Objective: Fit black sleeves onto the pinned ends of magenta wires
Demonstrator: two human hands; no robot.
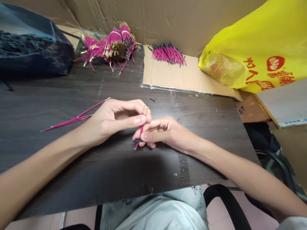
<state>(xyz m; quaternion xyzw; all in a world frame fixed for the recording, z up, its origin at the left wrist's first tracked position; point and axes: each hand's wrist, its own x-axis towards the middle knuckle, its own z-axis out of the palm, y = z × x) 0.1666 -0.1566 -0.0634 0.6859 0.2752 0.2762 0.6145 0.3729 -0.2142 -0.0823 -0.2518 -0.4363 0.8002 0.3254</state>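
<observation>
Over the middle of the dark table, my left hand (124, 116) pinches a few short magenta wires (141, 128) near their gold-coloured ends, which stick up past my fingertips. My right hand (160, 131) is closed just below, its thumb and fingers on the lower part of the same wires. A small black tube (137, 140) lies crosswise at the right thumb tip. The bare silvery wire ends show beneath it. Several loose magenta wires (69, 121) lie on the table left of my left wrist, partly hidden by it.
Bundles of magenta wires (115, 44) stand at the back. Magenta wires with black ends (168, 54) lie piled on a cardboard sheet (168, 76). A dark bag (57, 54) of black pieces is at left, a yellow bag (240, 41) at right. One black tube piece (152, 100) lies beyond my hands.
</observation>
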